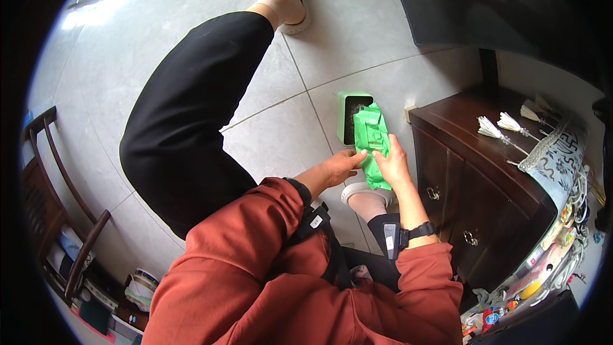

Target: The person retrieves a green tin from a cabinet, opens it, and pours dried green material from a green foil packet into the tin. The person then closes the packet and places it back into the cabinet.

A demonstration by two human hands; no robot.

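Observation:
A green plastic packet [373, 127], crumpled along its upper end, is held between both hands. My left hand [344, 166] grips its left side, thumb on the front face. From the right, my right hand [393, 163] pinches it with the thumb on top. Behind the packet's upper part stands a light green rectangular container [341, 120] on the floor. Dark loose material [353, 105] with paler bits shows inside it. The packet hides the container's lower right part, and whether they touch I cannot tell.
Close on the right is a dark wooden cabinet [438, 163] with metal pulls, topped by a tasselled patterned cloth [555, 163] and assorted small items. A large dark panel [474, 5] overhangs the upper right. Grey floor tiles [268, 139] lie ahead; a wooden chair [62, 201] stands left.

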